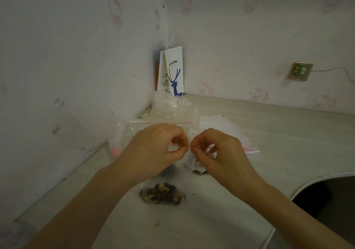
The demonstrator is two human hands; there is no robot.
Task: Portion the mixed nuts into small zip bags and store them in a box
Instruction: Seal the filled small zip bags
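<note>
At the centre of the frame the left hand and the right hand met thumb to thumb, each with forefinger and thumb pinched on the red-lined top edge of a small zip bag. The remaining fingers of both hands were curled. The bag hung below the pinch, and some mixed nuts showed in its lower part just under the right hand; whether the seal was closed could not be told.

Just below the hands, lower centre, a second filled zip bag lay flat on the table, packed with dark and pale nuts. A single crumb lay on the table further down.

To the right of the hands, a stack of empty zip bags with red strips lay on the table. Above the hands stood a clear plastic cup, upright. Left of the hands a larger clear plastic bag leaned near the wall.

Further up, in the corner where the walls met, a white paper coffee bag with a blue deer stood upright. At the right of the frame a wall socket sat on the patterned wallpaper, with a cable running from it.
</note>
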